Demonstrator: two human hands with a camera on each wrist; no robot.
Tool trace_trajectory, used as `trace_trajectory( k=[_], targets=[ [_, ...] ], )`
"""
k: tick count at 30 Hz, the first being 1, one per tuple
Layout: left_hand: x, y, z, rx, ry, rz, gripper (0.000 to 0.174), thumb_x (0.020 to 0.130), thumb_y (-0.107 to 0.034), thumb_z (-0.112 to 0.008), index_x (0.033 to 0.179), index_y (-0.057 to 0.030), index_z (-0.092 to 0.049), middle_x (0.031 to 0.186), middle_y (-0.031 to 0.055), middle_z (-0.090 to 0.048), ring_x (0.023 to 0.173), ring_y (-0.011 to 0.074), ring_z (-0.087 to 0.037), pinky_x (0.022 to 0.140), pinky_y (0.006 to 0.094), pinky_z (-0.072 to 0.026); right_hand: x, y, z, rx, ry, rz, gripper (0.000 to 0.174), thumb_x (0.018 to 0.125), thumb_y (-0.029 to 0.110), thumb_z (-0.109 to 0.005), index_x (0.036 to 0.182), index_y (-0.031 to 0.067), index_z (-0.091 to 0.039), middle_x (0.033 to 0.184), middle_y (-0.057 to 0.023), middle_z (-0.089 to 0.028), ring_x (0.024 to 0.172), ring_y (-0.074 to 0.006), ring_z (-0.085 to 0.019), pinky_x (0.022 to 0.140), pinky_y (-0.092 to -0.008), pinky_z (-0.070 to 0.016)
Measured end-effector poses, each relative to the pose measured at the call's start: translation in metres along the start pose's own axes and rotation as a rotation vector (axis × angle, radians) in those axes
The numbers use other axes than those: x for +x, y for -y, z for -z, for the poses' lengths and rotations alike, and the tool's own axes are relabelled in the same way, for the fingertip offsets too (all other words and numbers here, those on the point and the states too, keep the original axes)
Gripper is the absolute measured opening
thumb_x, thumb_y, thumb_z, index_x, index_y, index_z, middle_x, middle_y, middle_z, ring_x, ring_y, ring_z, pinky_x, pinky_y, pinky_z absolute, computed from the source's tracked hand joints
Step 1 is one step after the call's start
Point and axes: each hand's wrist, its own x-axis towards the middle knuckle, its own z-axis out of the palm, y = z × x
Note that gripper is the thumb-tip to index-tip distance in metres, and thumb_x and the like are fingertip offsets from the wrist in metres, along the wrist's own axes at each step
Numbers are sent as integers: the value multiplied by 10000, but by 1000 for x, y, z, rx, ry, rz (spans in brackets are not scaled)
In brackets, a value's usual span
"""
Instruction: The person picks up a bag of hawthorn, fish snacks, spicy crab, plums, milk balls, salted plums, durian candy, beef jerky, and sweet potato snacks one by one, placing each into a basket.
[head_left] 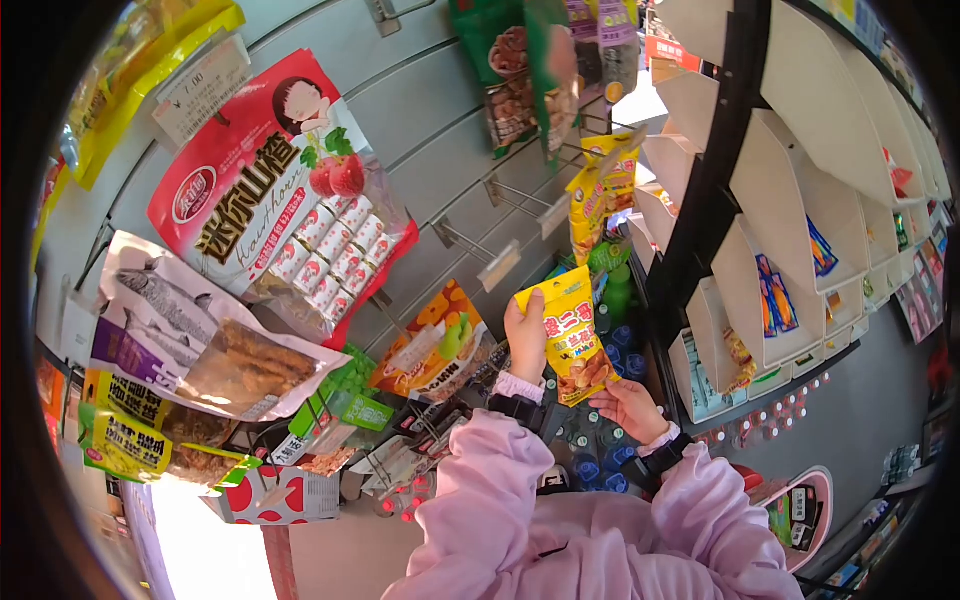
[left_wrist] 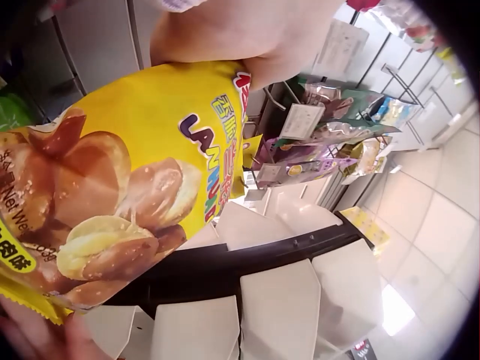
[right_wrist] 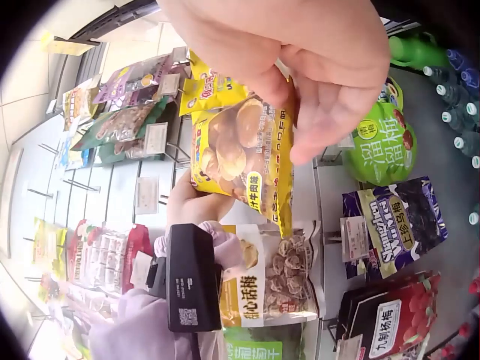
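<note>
1. A shopper in a pink top holds a yellow snack bag (head_left: pixel 572 350) upright but tilted before a slatted wall (head_left: pixel 395 165) hung with snacks.
2. The left hand (head_left: pixel 526 340), closed about the bag's upper edge, grips it between thumb and fingers.
3. The right hand (head_left: pixel 630 410), partly curled, pinches the bag's lower corner.
4. Left of the bag hangs a large red candy pack (head_left: pixel 290 210); to its right stand white bins (head_left: pixel 800 185).
5. Capped bottles (head_left: pixel 625 350) stand just beyond it.

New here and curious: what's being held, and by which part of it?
A yellow snack bag: left hand gripping its upper side, right hand pinching a bottom corner.
</note>
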Motion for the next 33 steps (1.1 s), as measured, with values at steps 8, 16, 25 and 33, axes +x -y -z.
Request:
trace_trajectory(
  k=[8, 16, 25, 33],
  targets=[
    [53, -10, -14, 102, 56, 27, 281, 868, -266, -534, 944, 4, -534, 826, 43, -599, 724, 88, -556, 635, 227, -442, 51, 26, -10, 81, 14, 89, 166, 894, 201, -471, 917, 52, -539, 862, -102, -631, 778, -169, -620, 654, -253, -491],
    [61, -30, -21, 239, -4, -201, 290, 857, -274, -533, 899, 13, -545, 733, 65, -574, 661, 102, -524, 586, 255, -424, 70, 47, -27, 76, -35, 92, 135, 895, 175, -463, 862, 67, -537, 836, -91, -629, 789, -187, -617, 649, -262, -486],
    [70, -41, -23, 325, 58, -262, 298, 860, -280, -519, 879, 16, -549, 727, 77, -567, 663, 129, -534, 603, 263, -425, 80, 49, -29, 97, -2, 114, 125, 886, 180, -484, 854, 72, -537, 812, -79, -624, 772, -187, -618, 637, -269, -491],
    [65, -41, -17, 463, 45, -279, 301, 860, -284, -512, 877, 15, -548, 726, 129, -581, 656, 202, -563, 597, 303, -427, 83, 44, -25, 115, -15, 50, 97, 880, 164, -491, 854, 81, -535, 790, -68, -623, 745, -178, -617, 633, -270, -494]
  ],
)
